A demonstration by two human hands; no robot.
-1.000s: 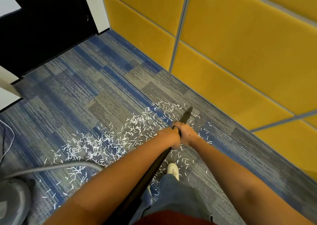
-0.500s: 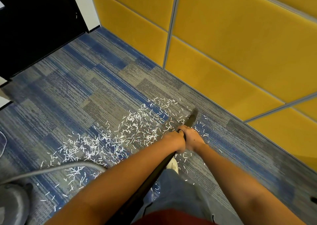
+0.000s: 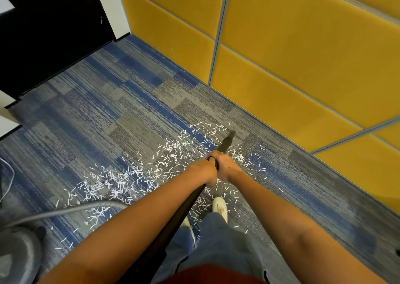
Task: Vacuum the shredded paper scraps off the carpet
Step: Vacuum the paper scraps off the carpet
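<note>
White shredded paper scraps (image 3: 134, 175) lie scattered in a band across the blue and grey carpet (image 3: 108, 110), from lower left up towards the yellow wall. A black vacuum wand (image 3: 226, 143) runs from my lap out over the scraps, its nozzle tip low near the far end of the band. My left hand (image 3: 205, 171) and my right hand (image 3: 227, 164) both grip the wand side by side, partway down its length. Whether the tip touches the carpet I cannot tell.
A grey hose (image 3: 65, 211) curves left to the grey vacuum body (image 3: 19, 249) at the lower left. Yellow padded wall panels (image 3: 292, 56) line the right side. A black door (image 3: 49, 24) stands at the upper left. My white shoe (image 3: 219, 205) stands among scraps.
The nozzle stays near the far end of the scrap band and both hands keep their grip. The view has shifted slightly, first left, then back.
</note>
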